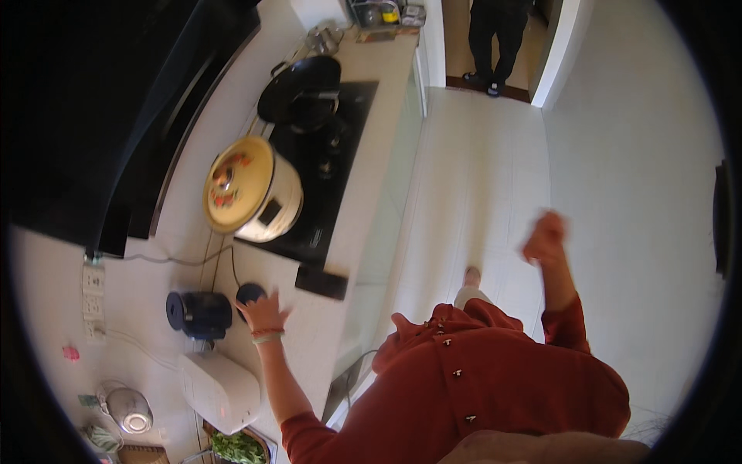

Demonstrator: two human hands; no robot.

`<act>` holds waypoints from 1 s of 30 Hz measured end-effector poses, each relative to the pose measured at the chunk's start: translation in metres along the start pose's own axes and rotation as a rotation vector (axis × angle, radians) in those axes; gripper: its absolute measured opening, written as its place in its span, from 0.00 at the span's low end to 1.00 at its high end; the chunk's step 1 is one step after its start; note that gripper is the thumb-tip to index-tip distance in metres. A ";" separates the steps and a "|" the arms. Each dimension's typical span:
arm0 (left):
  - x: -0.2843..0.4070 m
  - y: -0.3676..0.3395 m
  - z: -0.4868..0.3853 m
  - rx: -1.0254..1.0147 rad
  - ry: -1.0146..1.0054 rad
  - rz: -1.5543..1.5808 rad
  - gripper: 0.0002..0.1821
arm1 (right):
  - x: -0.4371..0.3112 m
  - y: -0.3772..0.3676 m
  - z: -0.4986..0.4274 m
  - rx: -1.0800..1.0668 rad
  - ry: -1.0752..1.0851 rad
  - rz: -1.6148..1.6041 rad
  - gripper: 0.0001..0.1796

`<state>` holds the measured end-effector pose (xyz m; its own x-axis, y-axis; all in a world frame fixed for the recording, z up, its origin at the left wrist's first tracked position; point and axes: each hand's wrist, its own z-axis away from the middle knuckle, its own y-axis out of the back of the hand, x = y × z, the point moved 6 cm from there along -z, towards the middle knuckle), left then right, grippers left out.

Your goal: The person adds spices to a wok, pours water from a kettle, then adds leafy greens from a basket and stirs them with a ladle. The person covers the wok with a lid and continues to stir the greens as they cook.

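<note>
My left hand (264,313), with bands at its wrist, is spread over the counter (307,330) beside a round black kettle base (251,294). Nothing is seen in its grasp; whether the fingertips touch the base cannot be told. A dark electric kettle (200,314) stands just left of that hand. My right hand (545,236) is raised over the floor on the right, blurred, its fingers looking curled. On the black cooktop (307,232) sits a cream pot (281,200) under a yellow lid (240,182) with a flower pattern. Behind it, a black wok (298,87) rests tilted.
A black range hood (133,116) hangs at the left. A white appliance (220,391) stands near leafy greens (237,446) at the sink. A dark flat block (322,282) lies by the counter edge. Another person (498,40) stands in the doorway.
</note>
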<state>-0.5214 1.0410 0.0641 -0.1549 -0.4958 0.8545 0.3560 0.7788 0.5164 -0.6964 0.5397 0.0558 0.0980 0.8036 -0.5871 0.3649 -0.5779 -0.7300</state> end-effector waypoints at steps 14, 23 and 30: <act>-0.054 -0.237 -0.044 -0.065 0.533 -0.058 0.20 | -0.068 0.156 -0.379 -0.009 0.061 1.447 0.25; -0.003 -0.273 -0.264 0.045 0.462 -0.015 0.16 | -0.213 0.125 -0.559 -0.234 0.323 1.395 0.28; 0.015 -0.290 -0.395 0.084 0.474 -0.249 0.16 | -0.276 0.232 -0.663 -0.860 0.122 0.113 0.38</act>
<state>-0.2627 0.6562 -0.0945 0.2139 -0.7733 0.5969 0.2834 0.6339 0.7196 -0.0254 0.2784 0.2807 0.2566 0.7861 -0.5623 0.9139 -0.3867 -0.1236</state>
